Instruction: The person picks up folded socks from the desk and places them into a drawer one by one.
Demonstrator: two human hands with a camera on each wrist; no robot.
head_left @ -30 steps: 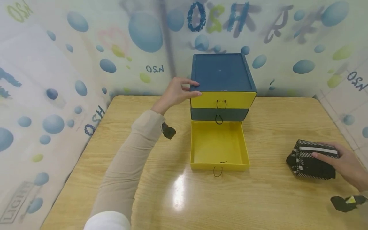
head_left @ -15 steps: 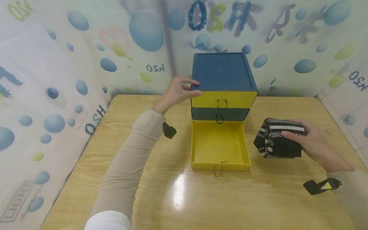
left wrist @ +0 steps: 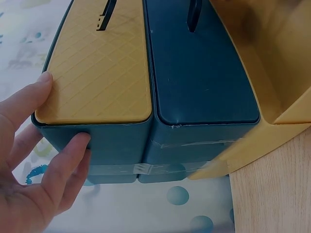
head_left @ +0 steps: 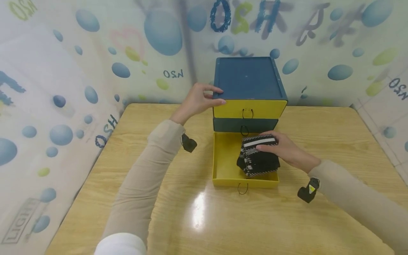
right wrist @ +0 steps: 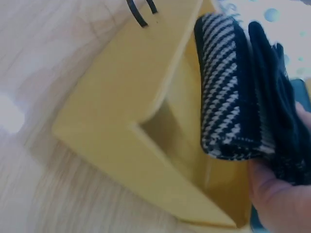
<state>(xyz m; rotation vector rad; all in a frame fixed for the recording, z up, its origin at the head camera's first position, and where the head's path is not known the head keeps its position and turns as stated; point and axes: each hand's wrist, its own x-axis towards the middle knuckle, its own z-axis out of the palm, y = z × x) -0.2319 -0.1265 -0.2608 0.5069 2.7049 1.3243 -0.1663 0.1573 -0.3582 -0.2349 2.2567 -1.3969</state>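
Observation:
A small blue-and-yellow drawer unit stands at the back of the table, with its lowest yellow drawer pulled out. My left hand grips the unit's upper front left corner, and the left wrist view shows thumb and fingers on two faces there. In my right hand is a folded black-and-white knitted cloth. It is over the right part of the pulled-out drawer, partly inside its outline. The right wrist view shows the knitted cloth just within the drawer wall. Its underside is hidden.
Two upper drawers, one yellow and one dark green, are pushed in and have black loop pulls. The wooden table meets patterned walls at the back and sides.
My right hand has carried the knitted cloth leftward from the table's right side to over the pulled-out drawer. The left hand has stayed on the unit's corner.

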